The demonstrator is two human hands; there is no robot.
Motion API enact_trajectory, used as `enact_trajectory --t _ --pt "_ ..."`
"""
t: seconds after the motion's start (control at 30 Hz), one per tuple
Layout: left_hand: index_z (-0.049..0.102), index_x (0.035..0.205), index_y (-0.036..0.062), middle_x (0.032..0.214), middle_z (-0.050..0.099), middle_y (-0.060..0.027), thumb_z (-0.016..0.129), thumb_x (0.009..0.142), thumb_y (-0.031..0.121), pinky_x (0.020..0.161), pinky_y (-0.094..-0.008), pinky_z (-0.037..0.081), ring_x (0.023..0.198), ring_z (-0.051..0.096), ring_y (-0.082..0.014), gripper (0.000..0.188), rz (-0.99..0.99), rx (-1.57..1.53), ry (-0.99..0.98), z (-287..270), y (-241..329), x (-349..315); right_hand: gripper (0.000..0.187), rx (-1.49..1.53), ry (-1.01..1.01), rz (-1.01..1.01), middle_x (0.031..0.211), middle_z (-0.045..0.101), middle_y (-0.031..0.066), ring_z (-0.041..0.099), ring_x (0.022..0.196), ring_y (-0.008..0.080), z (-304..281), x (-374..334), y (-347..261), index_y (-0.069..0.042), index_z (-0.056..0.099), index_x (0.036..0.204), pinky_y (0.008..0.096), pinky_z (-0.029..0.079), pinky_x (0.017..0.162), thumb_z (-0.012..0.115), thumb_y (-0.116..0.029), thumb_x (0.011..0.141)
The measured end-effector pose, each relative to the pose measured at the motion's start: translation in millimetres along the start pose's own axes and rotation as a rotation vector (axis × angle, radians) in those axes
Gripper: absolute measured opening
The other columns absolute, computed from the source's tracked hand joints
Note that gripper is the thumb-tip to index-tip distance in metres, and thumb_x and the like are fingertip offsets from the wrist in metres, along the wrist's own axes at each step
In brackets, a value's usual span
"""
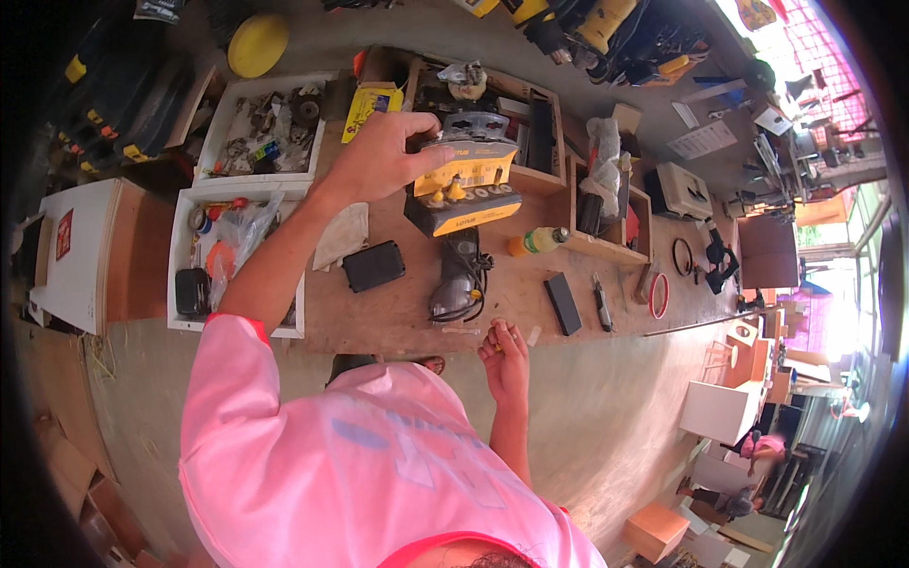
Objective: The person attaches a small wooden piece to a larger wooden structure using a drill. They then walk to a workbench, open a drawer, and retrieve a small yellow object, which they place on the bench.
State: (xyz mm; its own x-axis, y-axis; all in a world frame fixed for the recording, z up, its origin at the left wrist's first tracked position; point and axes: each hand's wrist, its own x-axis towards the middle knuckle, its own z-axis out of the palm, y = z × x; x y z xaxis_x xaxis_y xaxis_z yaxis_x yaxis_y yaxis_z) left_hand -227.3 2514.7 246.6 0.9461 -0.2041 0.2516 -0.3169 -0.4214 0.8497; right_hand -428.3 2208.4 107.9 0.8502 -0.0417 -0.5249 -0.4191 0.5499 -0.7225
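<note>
High over the workbench, my left hand grips the upper edge of a yellow and black cardboard box. Its lid is raised, and a row of small round metal pieces with a yellow cone-shaped one shows inside. Near the bench's front edge, my right hand is closed in a pinch. A small yellowish bit shows at its fingers, too small to name. Between the box and my right hand lies a dark power tool with a cord. A yellow-green bottle lies just right of it.
A black case lies left of the power tool. White trays of loose hardware stand at the left, wooden compartment boxes at the back. A dark block, a knife-like tool and a red ring lie at right.
</note>
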Motion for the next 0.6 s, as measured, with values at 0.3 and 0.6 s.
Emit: enact_trajectory --t 0.3,0.6 --pt "0.062 0.086 -0.0051 0.068 0.053 -0.0046 0.075 0.088 0.027 0.057 -0.0305 0.038 0.063 0.045 -0.0096 0.035 -0.034 -0.040 -0.003 -1 9 -18 0.009 -0.023 -0.023 0.023 0.080 0.048 -0.0039 0.045 0.069 0.0068 4 -5 7 -0.008 0.060 0.108 0.0235 0.038 0.064 0.057 -0.016 0.105" --pt "0.063 0.086 -0.0037 0.070 0.055 -0.0047 0.075 0.088 0.027 0.058 -0.0299 0.038 0.066 0.047 -0.0095 0.033 -0.030 -0.102 -0.026 6 16 -17 0.010 -0.024 0.021 -0.007 0.080 0.048 -0.0043 0.045 0.069 0.0066 -6 -9 4 -0.008 0.060 0.109 0.0242 0.038 0.064 0.057 -0.017 0.105"
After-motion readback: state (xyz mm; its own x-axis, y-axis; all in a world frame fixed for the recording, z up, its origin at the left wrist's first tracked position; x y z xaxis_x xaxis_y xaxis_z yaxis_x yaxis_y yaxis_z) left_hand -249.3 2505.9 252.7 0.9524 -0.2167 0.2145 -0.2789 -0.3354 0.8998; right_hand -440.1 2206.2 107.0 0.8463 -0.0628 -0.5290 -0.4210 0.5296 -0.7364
